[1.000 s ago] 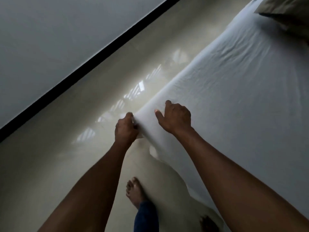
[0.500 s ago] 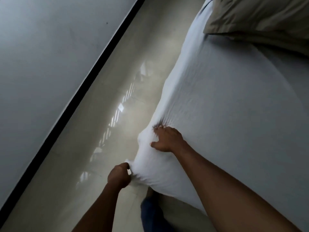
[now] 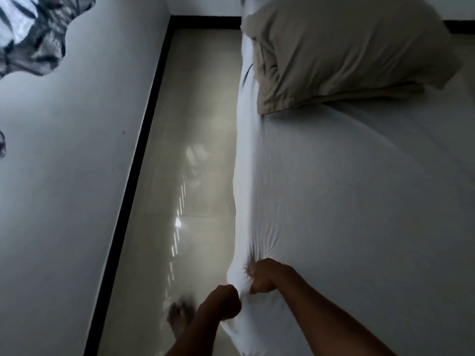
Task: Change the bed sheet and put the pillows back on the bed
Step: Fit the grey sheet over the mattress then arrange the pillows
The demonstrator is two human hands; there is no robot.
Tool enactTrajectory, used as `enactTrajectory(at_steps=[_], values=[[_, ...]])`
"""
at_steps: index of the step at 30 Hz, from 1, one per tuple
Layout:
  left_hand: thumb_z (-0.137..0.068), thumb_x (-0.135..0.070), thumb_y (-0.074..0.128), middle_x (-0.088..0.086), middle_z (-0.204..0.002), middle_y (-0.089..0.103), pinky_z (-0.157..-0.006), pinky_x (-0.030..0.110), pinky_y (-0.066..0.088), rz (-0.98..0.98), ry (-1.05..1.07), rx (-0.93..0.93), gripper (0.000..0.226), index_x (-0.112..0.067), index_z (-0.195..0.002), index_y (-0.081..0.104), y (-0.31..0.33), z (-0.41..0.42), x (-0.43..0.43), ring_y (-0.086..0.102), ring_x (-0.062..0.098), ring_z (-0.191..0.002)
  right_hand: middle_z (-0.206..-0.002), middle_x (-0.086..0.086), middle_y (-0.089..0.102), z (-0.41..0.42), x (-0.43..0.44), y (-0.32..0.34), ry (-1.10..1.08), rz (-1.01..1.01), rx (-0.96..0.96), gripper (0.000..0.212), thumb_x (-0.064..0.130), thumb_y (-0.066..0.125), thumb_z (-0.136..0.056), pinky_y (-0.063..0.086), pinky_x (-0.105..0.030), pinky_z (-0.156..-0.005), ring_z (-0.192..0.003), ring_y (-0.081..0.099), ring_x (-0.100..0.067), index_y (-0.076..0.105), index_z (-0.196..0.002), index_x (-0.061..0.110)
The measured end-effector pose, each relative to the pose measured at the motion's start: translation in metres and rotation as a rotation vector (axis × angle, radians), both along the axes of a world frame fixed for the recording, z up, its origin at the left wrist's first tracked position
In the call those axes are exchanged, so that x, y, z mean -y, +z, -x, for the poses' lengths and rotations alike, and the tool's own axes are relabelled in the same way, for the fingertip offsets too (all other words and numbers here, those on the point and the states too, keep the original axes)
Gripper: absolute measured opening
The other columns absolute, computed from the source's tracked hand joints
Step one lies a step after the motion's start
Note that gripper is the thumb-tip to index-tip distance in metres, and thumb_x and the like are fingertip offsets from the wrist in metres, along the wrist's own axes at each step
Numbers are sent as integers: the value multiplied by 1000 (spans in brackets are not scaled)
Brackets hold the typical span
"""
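**Both hands gripping the white sheet at the bed's left edge**

Taking the bed [image 3: 372, 227] as the landmark: farthest left of it, a patterned grey-and-white cloth [image 3: 33, 34] hangs against the pale wall [image 3: 64, 188]; a black skirting strip [image 3: 133, 181] runs along the wall's foot; between that strip and the bed lies the glossy tiled floor [image 3: 195, 124], streaked with light reflections; a bare foot [image 3: 178, 321], blurred, stands on the floor just beside the bed's near left edge; the left hand [image 3: 222, 303] is closed in a fist on a bunch of the white sheet [image 3: 334, 201] at that same edge; just to its right the right hand [image 3: 264, 277] is also clenched on the sheet, fingers curled into the fabric, with creases radiating from the grip; the two hands are close together with gathered cloth between them; the sheet covers the whole visible top of the bed and drapes over its left side; at the bed's far end a beige pillow [image 3: 347, 47] lies on the sheet, close to the left edge.
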State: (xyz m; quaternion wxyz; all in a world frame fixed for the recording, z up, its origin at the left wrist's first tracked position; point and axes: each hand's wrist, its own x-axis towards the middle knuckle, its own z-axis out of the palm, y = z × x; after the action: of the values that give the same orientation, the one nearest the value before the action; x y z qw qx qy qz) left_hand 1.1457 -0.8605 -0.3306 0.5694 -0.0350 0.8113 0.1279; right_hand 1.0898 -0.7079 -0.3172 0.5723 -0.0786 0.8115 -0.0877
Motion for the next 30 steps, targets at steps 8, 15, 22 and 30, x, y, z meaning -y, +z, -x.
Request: enactTrajectory(at_steps=[8,15,22,30], values=[[-93,-21,49,7,-122,69,-94,29,50,-219,-132,-348,31,-21,-117,68,87,96,48,64,26,-113,-150,-7,51,41,30,94,-639,7,-160,55,42,64,-96,41,-28,-106,-134,51,-23,55,-143,16],[-93,-16,48,6,-113,71,-89,28,51,-265,-207,-534,31,-20,-117,67,152,209,90,66,24,-105,-133,-3,64,110,58,159,-863,43,-332,44,42,66,-92,49,-29,-100,-117,63,-20,61,-131,22],[-91,-19,58,5,-92,75,-83,29,53,-302,-272,-564,20,-20,-106,72,172,312,80,70,25,-94,-141,-7,60,193,14,174,-1099,42,-438,55,33,66,-91,45,-26,-101,-127,57,-24,54,-140,13],[-91,-16,60,7,-88,76,-79,34,55,-287,-150,-373,14,-28,-92,69,121,431,33,71,31,-85,-150,-20,48,408,-100,134,-1879,200,-633,85,57,69,-88,39,-35,-111,-137,47,-34,45,-146,-1]])
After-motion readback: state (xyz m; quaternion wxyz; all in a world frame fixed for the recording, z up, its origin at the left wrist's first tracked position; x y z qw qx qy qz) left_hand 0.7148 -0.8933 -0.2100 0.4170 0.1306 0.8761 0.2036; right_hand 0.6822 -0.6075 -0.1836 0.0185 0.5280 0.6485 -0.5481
